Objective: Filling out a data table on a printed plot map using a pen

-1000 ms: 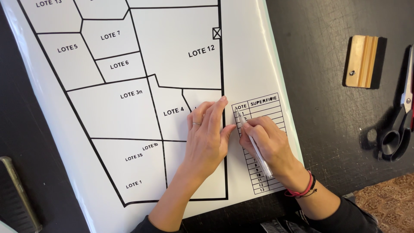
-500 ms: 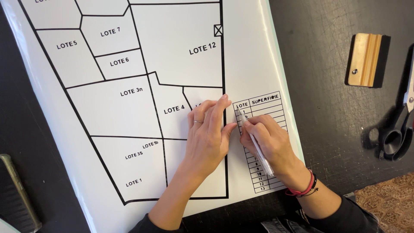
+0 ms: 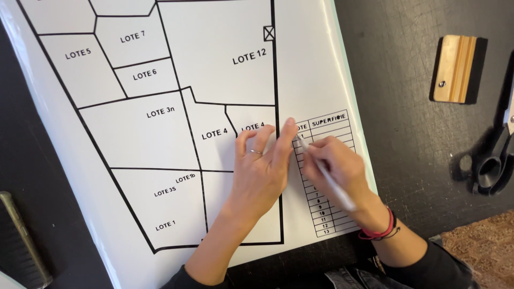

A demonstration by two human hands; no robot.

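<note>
- Pressing flat on the large white sheet printed with a black-lined plot map (image 3: 160, 134), the left hand (image 3: 259, 174) lies palm down with fingers spread, holding nothing; a thin ring sits on one finger.
- Its fingertips reach the top left corner of the small printed table with black grid lines (image 3: 326, 171) at the sheet's near right edge.
- Just right of it, almost touching, the right hand (image 3: 337, 168) is closed around a slim white pen-like tool (image 3: 327, 176), tip down on the table's upper rows beside the left fingertips.
- Red and dark bands circle the right wrist.
- The sheet lies on a dark worktop (image 3: 407, 139).
- Far right, well apart from the hands, rest a wooden squeegee with a black edge (image 3: 455, 69) and black-handled scissors (image 3: 495, 160).
</note>
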